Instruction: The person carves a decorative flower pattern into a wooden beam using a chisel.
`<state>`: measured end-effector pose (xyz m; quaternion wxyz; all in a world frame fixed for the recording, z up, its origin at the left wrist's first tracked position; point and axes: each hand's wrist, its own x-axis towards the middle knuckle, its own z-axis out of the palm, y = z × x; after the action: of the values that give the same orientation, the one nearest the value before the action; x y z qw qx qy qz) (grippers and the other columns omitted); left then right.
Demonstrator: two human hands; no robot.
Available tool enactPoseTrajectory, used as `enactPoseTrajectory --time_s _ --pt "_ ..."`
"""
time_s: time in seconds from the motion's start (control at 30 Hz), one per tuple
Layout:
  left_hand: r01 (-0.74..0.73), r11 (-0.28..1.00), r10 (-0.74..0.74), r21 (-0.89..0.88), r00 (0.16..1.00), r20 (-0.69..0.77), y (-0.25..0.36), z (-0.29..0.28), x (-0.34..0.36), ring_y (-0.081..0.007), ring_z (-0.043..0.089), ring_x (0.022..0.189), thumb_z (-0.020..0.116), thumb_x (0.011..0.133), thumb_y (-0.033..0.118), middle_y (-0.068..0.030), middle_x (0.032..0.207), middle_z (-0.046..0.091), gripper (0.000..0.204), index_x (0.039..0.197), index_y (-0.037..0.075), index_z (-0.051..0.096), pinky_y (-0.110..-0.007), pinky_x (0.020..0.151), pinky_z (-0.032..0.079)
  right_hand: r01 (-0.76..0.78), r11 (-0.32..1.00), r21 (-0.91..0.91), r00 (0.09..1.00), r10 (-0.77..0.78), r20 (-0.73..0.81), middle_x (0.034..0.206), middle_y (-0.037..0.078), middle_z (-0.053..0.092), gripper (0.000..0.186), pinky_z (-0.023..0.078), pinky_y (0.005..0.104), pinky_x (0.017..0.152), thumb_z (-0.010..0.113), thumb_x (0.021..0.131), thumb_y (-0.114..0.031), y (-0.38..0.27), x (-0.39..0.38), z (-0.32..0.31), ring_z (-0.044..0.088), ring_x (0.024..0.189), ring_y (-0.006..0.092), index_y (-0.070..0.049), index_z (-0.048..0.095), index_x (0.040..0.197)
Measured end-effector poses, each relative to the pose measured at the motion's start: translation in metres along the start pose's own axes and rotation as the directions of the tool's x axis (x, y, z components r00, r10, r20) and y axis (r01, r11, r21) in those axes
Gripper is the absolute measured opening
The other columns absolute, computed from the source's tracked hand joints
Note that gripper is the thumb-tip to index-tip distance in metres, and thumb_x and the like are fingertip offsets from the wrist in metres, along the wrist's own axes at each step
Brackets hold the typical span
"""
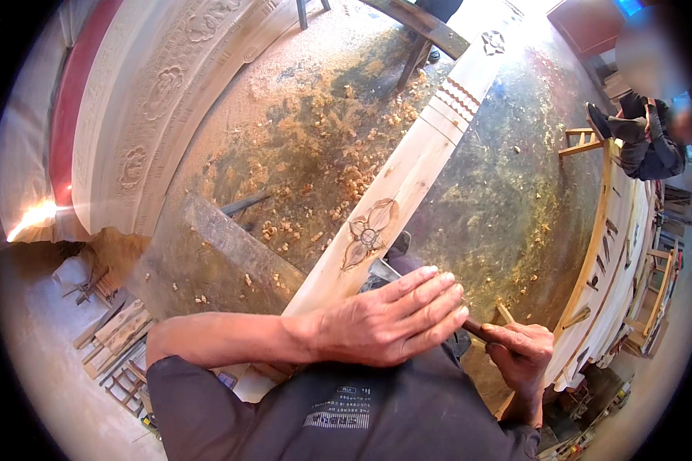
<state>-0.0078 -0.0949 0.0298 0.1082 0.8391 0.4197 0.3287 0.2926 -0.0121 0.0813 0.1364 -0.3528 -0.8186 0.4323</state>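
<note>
Now, a chisel-like tool (473, 327) beside the carved plank (412, 173)

Right of the plank, the right hand (520, 352) wraps the tool's handle (480, 331); the left hand (380, 321), fingers extended, lies over the tool, its grip unclear.

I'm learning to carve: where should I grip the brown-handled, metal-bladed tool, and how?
Probably by its slim brown handle, from the lower right: that end sits in the right hand, while the flat metal blade points toward the pale carved wooden plank.
</note>
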Motion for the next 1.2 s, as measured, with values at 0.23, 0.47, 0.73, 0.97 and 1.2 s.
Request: enactPoseTrajectory --time_s 0.23,0.47,0.73,0.97,1.2 --pt "-0.108 0.977 0.128 -0.185 0.986 0.103 -0.015 0.017 0.005 -0.0157 0.066 0.081 0.066 0.094 0.019 -0.0057 0.099 0.066 0.051 0.141 -0.001 0.068 -0.031 0.067 0.052 0.034 0.992 -0.122 0.999 -0.035 -0.004 0.079 0.009 0.077 0.050 0.057 0.0342 0.054 0.086 0.071 0.007 -0.027 -0.014 0.018 0.075 0.063 0.0236 -0.009 0.085 0.119" --pt "-0.149 0.955 0.185 -0.257 0.975 0.120 -0.017 0.016 0.003 -0.0138 0.065 0.075 0.069 0.092 0.023 -0.0011 0.090 0.060 0.042 0.129 0.003 0.070 -0.030 0.057 0.051 -0.020 0.990 -0.137 0.998 0.012 -0.061 0.079 0.010 0.077 0.052 0.054 0.0328 0.054 0.077 0.072 0.010 -0.044 -0.033 0.040 0.072 0.060 0.0229 -0.006 0.084 0.120" --pt "-0.187 0.933 0.238 -0.307 0.962 0.136 -0.019 0.016 -0.001 -0.0161 0.067 0.074 0.071 0.095 0.029 -0.0025 0.086 0.056 0.026 0.108 0.007 0.067 -0.031 0.059 0.053 -0.050 0.970 -0.237 0.994 0.026 -0.103 0.079 0.009 0.076 0.052 0.055 0.0330 0.053 0.081 0.073 0.009 -0.062 -0.044 0.060 0.071 0.059 0.0221 -0.007 0.084 0.122" --pt "-0.180 0.905 0.257 -0.385 0.954 0.157 -0.017 0.015 -0.002 -0.0200 0.070 0.072 0.070 0.100 0.037 -0.0045 0.082 0.057 0.031 0.095 0.008 0.062 -0.035 0.058 0.055 -0.067 0.964 -0.257 0.990 0.031 -0.141 0.080 0.008 0.077 0.052 0.055 0.0322 0.053 0.083 0.075 0.008 -0.067 -0.057 0.071 0.071 0.059 0.0212 -0.008 0.085 0.123" --pt "-0.105 0.896 0.196 -0.432 0.966 0.171 -0.016 0.016 -0.002 -0.0252 0.070 0.062 0.065 0.106 0.050 -0.0063 0.072 0.058 0.047 0.085 0.009 0.057 -0.039 0.054 0.054 -0.088 0.967 -0.238 0.989 0.057 -0.136 0.088 0.012 0.080 0.046 0.060 0.0332 0.061 0.084 0.076 0.002 -0.072 -0.055 0.075 0.076 0.067 0.0247 -0.005 0.084 0.122"
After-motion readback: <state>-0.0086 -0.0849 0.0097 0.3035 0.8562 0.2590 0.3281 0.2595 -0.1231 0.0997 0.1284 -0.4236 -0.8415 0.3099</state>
